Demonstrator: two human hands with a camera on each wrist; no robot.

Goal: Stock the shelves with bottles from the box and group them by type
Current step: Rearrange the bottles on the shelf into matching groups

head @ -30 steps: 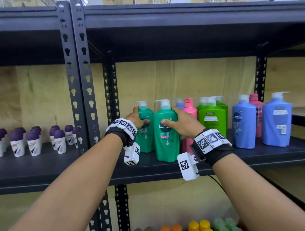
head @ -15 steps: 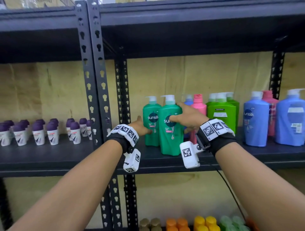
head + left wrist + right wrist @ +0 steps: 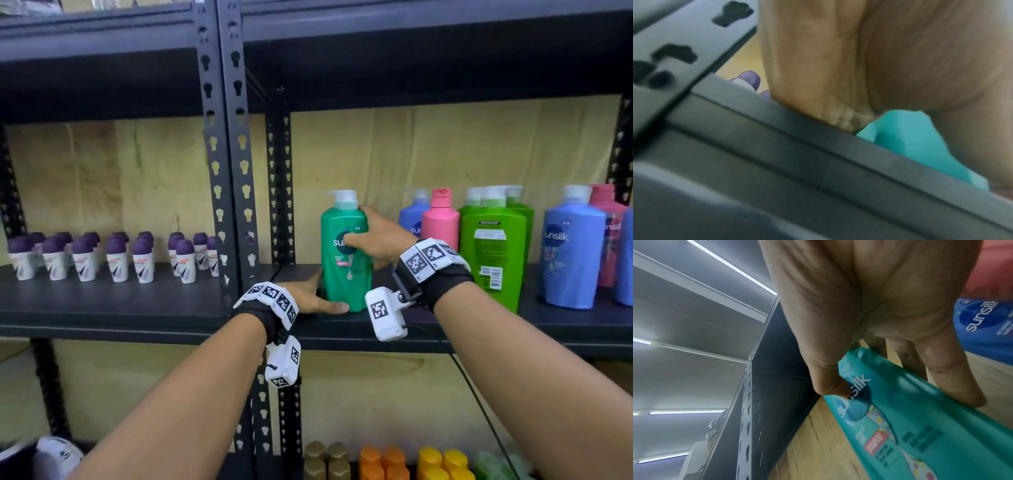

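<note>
A teal-green Sunsilk pump bottle stands upright on the dark shelf, just right of the upright posts. My right hand grips its upper body from the right, thumb on the front label and fingers round the shoulder. In the right wrist view the right hand holds the teal bottle the same way. My left hand lies low on the shelf, thumb stretched along the bottle's front base and fingers at its left side. The left wrist view shows the left hand against the teal bottle. Anything behind this bottle is hidden.
Right of the teal bottle stand a blue bottle, a pink bottle, lime-green bottles and another blue bottle. Several purple-capped roll-ons fill the left bay beyond the posts. Orange and yellow caps show on the shelf below.
Two teal bottles stood side by side; now only one shows, further left and apart from the pink bottle. My left hand dropped from a bottle's side to the base.
</note>
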